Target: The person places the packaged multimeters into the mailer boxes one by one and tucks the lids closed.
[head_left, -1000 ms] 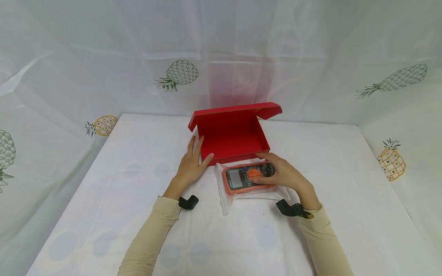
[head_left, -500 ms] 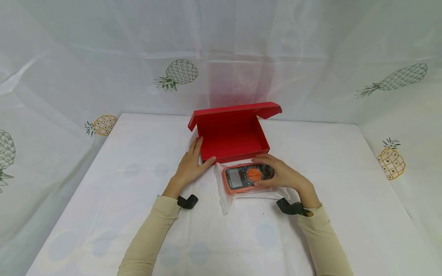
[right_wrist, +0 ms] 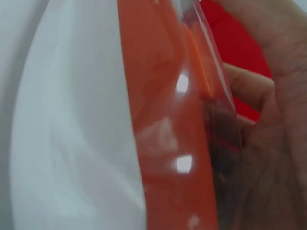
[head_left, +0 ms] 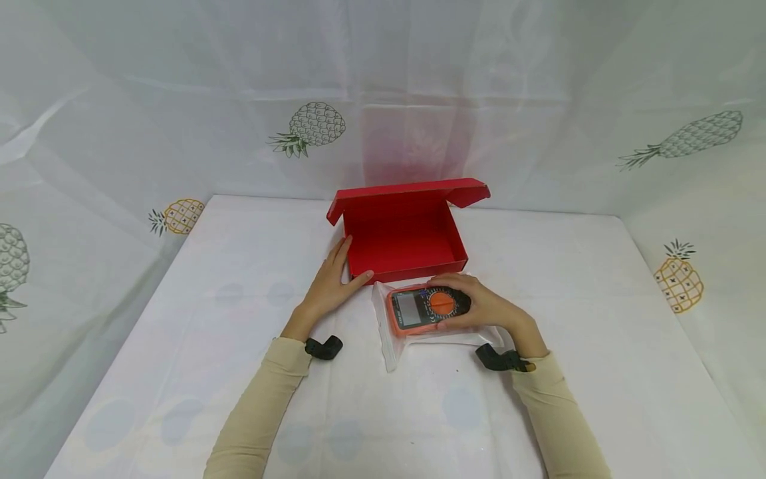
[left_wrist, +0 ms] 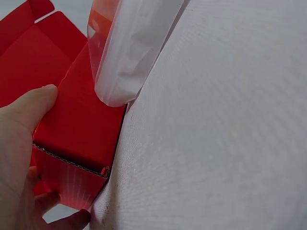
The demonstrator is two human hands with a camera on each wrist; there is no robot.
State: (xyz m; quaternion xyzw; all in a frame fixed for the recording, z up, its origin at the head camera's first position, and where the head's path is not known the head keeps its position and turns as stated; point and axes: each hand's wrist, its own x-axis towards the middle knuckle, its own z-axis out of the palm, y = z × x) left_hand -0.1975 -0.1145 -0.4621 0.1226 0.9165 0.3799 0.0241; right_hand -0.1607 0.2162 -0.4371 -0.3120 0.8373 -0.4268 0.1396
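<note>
A red cardboard box [head_left: 401, 243] stands with its lid raised at the back of the table. My left hand [head_left: 326, 286] spreads over its left front corner. In the left wrist view the thumb lies on the front wall [left_wrist: 81, 115], the other fingers along the side wall [left_wrist: 67, 179]. Right in front of the box lies an orange and black multimeter [head_left: 409, 309] in a clear plastic bag [head_left: 389, 346], face up. My right hand [head_left: 487, 306] grips its dial end through the bag, thumb on the near edge and fingers on the far edge. In the right wrist view its orange side [right_wrist: 163, 120] shows through shiny plastic.
A white cloth [head_left: 359, 406] covers the table. Behind it hangs a white curtain [head_left: 239, 133] printed with pineapples. Black camera mounts [head_left: 323, 347] sit on both wrists. The box lid [head_left: 413, 193] leans up at the back, close to the curtain.
My right hand has slid slightly left along the multimeter, its thumb moving off the dial to the near edge. My left hand has barely shifted; box and multimeter stay in place.
</note>
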